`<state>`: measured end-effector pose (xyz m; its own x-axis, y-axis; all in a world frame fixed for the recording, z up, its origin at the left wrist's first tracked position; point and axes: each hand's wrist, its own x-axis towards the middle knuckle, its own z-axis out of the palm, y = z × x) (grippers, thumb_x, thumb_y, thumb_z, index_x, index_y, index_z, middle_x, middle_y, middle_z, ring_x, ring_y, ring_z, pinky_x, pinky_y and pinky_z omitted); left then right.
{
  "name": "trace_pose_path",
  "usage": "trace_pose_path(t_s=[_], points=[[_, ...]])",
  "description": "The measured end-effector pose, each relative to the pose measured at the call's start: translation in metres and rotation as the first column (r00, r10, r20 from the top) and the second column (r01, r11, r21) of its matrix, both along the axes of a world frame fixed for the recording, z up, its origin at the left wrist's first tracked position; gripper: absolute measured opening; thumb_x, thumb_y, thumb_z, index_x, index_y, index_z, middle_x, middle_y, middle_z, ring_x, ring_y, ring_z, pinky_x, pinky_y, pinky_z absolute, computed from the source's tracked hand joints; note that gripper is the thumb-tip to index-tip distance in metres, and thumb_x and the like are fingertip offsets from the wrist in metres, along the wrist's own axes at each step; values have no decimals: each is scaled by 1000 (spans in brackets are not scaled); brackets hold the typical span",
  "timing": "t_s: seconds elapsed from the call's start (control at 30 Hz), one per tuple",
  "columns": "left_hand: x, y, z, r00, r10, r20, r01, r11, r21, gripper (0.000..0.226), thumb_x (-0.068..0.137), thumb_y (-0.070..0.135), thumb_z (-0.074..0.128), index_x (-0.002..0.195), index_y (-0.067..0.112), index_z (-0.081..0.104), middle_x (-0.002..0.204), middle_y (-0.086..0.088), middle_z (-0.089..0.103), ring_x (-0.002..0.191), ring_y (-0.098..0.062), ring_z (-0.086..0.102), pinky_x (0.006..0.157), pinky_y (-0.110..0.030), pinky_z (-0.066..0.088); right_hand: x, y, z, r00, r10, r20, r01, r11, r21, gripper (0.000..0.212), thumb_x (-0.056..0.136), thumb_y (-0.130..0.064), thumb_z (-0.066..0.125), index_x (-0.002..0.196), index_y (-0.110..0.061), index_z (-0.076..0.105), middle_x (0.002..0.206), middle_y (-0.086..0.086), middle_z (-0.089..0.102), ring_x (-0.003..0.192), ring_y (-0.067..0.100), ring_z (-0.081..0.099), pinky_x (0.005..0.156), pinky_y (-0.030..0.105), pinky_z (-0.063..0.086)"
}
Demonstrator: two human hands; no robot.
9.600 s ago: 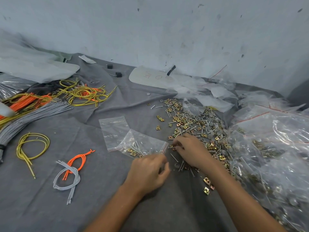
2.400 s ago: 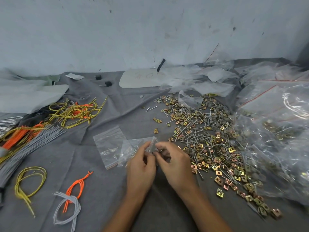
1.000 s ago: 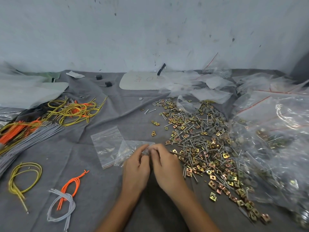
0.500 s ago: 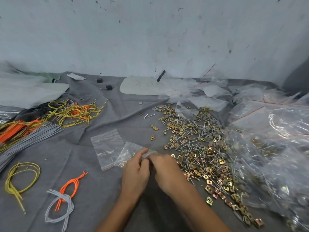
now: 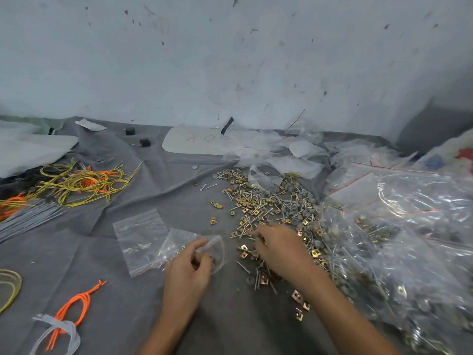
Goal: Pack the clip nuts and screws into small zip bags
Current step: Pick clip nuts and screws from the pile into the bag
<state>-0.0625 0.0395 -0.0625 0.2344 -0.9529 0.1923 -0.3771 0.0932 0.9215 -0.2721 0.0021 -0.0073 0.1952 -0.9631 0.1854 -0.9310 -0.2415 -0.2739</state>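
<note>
A small clear zip bag with a few screws and clip nuts inside lies on the grey cloth. My left hand pinches its open mouth at the right end. My right hand sits palm down on the near edge of the loose pile of clip nuts and screws, fingers curled among the parts; whether it holds any is hidden. An empty zip bag lies flat just left of the filled one.
Big clear bags of hardware fill the right side. Yellow and orange wire loops, grey wires and an orange-grey bundle lie at the left. A white card rests by the wall.
My right hand has left the bag mouth and moved right onto the pile. The left hand still holds the bag mouth.
</note>
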Motion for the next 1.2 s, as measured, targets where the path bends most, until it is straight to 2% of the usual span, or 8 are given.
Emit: trace_pose_path(t_s=[0.13, 0.23, 0.4, 0.6, 0.73, 0.83, 1.03, 1.2], points=[[2, -1, -3, 1000, 16, 4, -16, 999, -37, 21, 85, 36, 61, 103, 44, 70, 65, 14, 60, 56, -6, 55, 55, -19, 43, -29, -29, 5, 999, -43, 18, 40, 992, 123, 15, 99, -33, 54, 108, -28, 66, 98, -12, 67, 84, 6, 63, 76, 28, 54], [4, -3, -8, 1000, 17, 8, -17, 999, -30, 20, 93, 22, 68, 108, 35, 72, 66, 12, 61, 57, -7, 55, 59, -30, 49, -58, -61, 15, 986, -164, 20, 161, 981, 113, 15, 100, -20, 54, 102, -24, 68, 97, -7, 69, 75, 6, 60, 62, 22, 46], [2, -4, -10, 1000, 30, -1, -30, 1000, -3, 19, 92, 18, 69, 104, 32, 74, 67, 6, 66, 63, -12, 64, 68, -36, 56, -94, -126, 30, 952, -305, -32, 307, 947, 94, 25, 99, -6, 48, 105, -17, 70, 112, 3, 68, 94, 23, 64, 84, 39, 53], [1, -7, -10, 999, 43, -13, -42, 999, 11, 16, 90, 24, 71, 92, 39, 73, 60, 8, 62, 54, -6, 58, 53, -13, 44, -106, -183, 5, 961, -256, -109, 268, 956, 117, 20, 100, -12, 55, 112, -21, 69, 122, 5, 65, 94, 20, 54, 75, 29, 40], [2, -10, -11, 999, 33, -41, -34, 999, -6, 20, 90, 19, 72, 91, 39, 74, 60, 3, 64, 53, -7, 59, 53, -14, 46, -103, -200, -11, 933, -199, -299, 220, 975, 38, 26, 94, -7, 56, 114, -18, 68, 117, 8, 64, 103, 26, 60, 83, 37, 51], [1, -10, -12, 999, 28, -28, -29, 999, -15, 20, 91, 17, 70, 93, 36, 73, 60, 6, 64, 54, -6, 60, 54, -15, 45, -102, -204, -18, 912, -225, -343, 232, 972, -21, 22, 93, -2, 51, 111, -12, 58, 112, 12, 64, 96, 29, 60, 72, 33, 41], [2, -8, -10, 999, 47, -12, -47, 999, -23, 20, 93, 19, 69, 96, 38, 72, 70, 8, 69, 64, -7, 65, 63, -26, 53, -107, -192, -11, 947, -297, -119, 293, 955, -57, 7, 94, -19, 50, 92, -14, 46, 92, 13, 58, 80, 30, 54, 62, 35, 36], [-1, -4, -1, 999, 38, 27, -36, 997, -65, 20, 93, 20, 69, 91, 40, 70, 65, 8, 65, 58, -9, 60, 58, -23, 49, -89, -138, 25, 947, -284, 153, 293, 955, -40, 9, 96, -23, 58, 89, -16, 57, 86, 4, 63, 83, 24, 60, 72, 38, 52]])
